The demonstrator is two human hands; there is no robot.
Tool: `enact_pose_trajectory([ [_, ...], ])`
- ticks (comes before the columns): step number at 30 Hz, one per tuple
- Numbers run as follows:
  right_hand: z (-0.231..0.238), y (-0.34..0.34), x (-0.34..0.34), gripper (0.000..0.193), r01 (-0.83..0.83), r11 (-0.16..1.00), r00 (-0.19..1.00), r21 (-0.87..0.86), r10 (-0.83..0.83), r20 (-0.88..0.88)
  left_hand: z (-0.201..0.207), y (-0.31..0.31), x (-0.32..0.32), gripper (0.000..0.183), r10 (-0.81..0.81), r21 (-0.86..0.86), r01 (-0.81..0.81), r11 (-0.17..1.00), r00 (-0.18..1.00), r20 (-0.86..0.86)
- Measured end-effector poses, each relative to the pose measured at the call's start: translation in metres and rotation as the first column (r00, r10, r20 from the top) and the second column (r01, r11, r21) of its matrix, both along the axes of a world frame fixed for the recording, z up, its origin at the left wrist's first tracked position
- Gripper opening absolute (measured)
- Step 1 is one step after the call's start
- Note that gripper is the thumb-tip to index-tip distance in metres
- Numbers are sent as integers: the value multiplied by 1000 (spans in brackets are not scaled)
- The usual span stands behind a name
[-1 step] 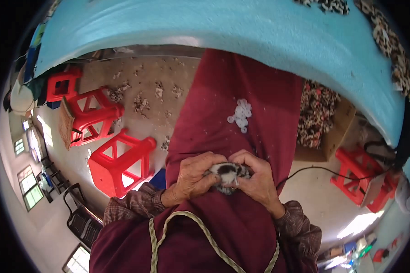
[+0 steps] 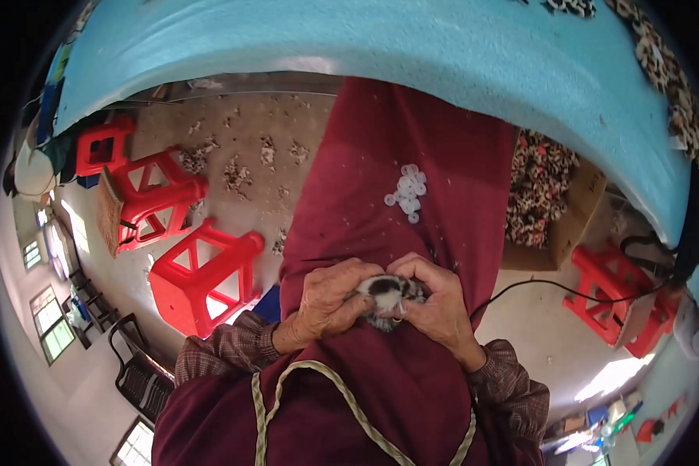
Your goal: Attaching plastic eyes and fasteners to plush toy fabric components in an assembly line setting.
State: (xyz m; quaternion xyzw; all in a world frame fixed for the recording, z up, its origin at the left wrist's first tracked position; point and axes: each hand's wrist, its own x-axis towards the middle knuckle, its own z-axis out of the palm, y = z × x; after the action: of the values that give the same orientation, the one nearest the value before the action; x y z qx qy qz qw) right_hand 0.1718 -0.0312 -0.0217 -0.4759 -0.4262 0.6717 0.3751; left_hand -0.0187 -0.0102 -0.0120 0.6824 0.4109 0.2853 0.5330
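Note:
Over my lap, both hands grip a small fuzzy plush piece with black, white and grey fur. My left hand is closed on its left end, thumb and fingers pinching the fur. My right hand is closed on the right end, with a ring-like glint at one finger. What the fingertips cover inside the fur is hidden. Farther up on the dark red apron lies a loose cluster of small whitish plastic discs.
A light blue table arches across the far side, with patterned plush pieces at its right. Below it stands a cardboard box full of similar pieces. Red stools stand at left and right. Scraps litter the floor. A black cable runs rightward.
The whole view has shifted very slightly. Both hands keep their hold on the plush piece in nearly the same pose.

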Motion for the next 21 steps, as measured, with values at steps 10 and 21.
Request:
enact_pose_trajectory([
  [10, 0, -14, 1, 30, -18, 999, 998, -44, 20, 58, -7, -15, 1, 29, 34, -260, -14, 965, 997, 73],
  [21, -6, -5, 5, 31, -69, 989, 998, -128, 69, -1, -7, -8, 1, 34, 93, -345, -51, 937, 990, 107],
])
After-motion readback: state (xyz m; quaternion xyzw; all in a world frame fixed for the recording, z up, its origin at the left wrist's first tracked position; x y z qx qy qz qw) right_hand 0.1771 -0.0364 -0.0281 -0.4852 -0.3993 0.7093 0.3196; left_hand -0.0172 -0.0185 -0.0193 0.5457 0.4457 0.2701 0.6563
